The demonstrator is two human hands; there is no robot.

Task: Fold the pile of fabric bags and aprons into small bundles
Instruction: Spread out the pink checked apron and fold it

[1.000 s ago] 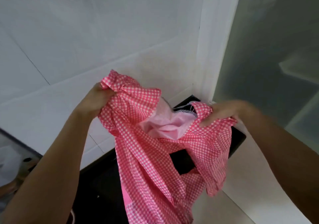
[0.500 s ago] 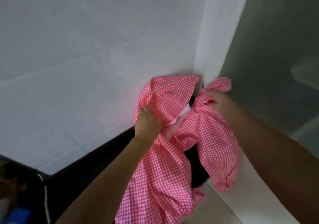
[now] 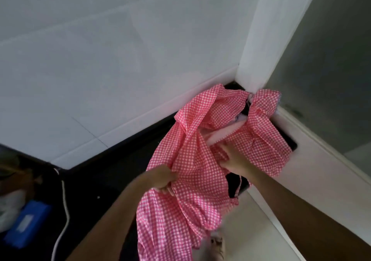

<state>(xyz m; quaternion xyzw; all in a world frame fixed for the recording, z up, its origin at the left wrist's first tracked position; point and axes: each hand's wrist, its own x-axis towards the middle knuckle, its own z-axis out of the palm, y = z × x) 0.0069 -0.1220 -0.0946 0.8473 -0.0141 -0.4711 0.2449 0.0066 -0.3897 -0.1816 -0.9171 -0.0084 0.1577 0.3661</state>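
A pink-and-white checked fabric piece [image 3: 192,160] with a plain pink lining lies spread over the far corner of a black counter [image 3: 112,172], its lower part hanging off the front edge. My left hand [image 3: 162,178] grips a fold at its left side. My right hand [image 3: 234,160] rests on the cloth near its middle with the fingers stretched out flat. The top ends of the cloth reach the wall corner.
White tiled walls meet behind the counter beside a white pillar [image 3: 261,39]. A blue box [image 3: 28,224] and a white cable [image 3: 64,210] lie on the counter at the left. A white ledge [image 3: 321,170] runs along the right. A foot [image 3: 217,244] shows on the floor below.
The cloth was held up in the air with both hands; it has come down onto the counter. My left hand moved down its left side and my right hand let go and flattened on it.
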